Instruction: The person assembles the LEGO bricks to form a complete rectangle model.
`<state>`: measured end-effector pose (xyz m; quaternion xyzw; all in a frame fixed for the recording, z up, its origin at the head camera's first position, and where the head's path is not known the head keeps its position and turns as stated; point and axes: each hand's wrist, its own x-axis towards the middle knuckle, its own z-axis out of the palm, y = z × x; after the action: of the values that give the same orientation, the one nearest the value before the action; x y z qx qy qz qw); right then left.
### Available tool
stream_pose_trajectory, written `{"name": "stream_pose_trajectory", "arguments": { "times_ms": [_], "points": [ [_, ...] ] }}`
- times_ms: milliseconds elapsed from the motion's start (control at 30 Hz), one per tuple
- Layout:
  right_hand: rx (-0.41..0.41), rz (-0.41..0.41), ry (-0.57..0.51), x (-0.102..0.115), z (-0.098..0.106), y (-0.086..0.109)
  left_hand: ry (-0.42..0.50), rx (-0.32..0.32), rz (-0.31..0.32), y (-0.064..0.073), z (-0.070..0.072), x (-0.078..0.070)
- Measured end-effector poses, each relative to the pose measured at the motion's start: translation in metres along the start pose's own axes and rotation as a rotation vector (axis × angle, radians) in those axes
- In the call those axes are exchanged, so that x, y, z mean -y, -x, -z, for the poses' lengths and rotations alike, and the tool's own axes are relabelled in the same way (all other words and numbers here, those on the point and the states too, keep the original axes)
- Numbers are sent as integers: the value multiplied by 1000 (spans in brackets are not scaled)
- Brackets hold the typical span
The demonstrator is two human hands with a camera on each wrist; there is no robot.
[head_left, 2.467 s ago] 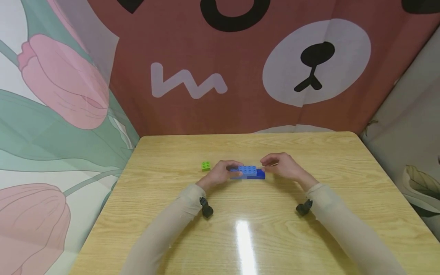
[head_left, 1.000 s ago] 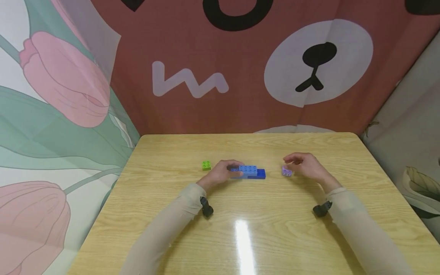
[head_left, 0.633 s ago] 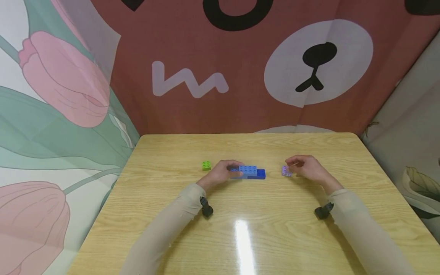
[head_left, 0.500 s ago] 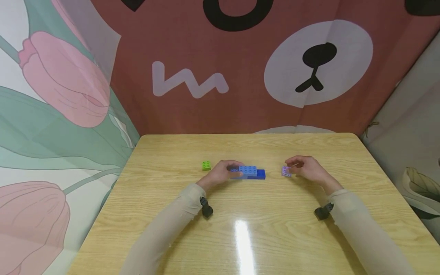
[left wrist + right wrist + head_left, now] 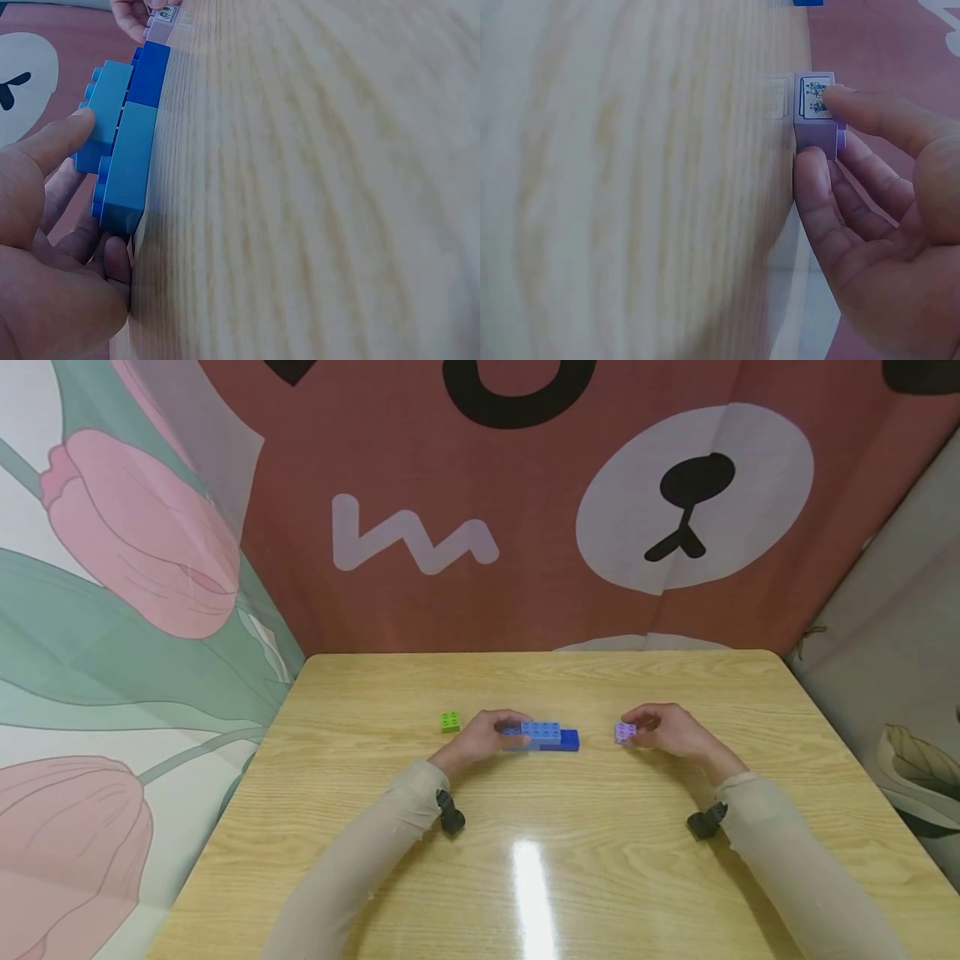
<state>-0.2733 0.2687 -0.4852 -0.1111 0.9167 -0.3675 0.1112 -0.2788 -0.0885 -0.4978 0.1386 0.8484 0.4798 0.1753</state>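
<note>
In the head view, my left hand (image 5: 480,735) holds a joined build of blue bricks on the table. Its thumb presses the light blue top brick (image 5: 105,112) in the left wrist view, and its fingers lie behind. Under that top brick sit a dark blue brick (image 5: 150,73) and a second light blue brick (image 5: 129,165), end to end. Farther right, my right hand (image 5: 670,729) pinches a small purple brick (image 5: 625,732). The right wrist view shows the thumb over the purple brick's printed picture face and fingers at its side and back.
A green four-stud brick (image 5: 450,722) stands left of the blue build, beyond my left hand. The wooden table (image 5: 570,860) ends at a printed cloth backdrop (image 5: 525,602). Between the blue build and the purple brick lies a short gap.
My right hand has moved right from the end of the blue build, then lowered around the purple brick, which has turned slightly. The left hand stays on the blue build.
</note>
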Motion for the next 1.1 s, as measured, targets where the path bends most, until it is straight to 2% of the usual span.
{"name": "stream_pose_trajectory", "arguments": {
  "times_ms": [267, 567, 1100],
  "points": [
    [-12, -5, 13, 2, 1, 1, 1, 6, -3, 2, 0, 0],
    [-3, 13, -26, 9, 2, 0, -2, 13, -5, 2, 1, -1],
    [-9, 73, -39, 39, -7, -5, 11, 11, -1, 2, 1, -2]
  ]
}}
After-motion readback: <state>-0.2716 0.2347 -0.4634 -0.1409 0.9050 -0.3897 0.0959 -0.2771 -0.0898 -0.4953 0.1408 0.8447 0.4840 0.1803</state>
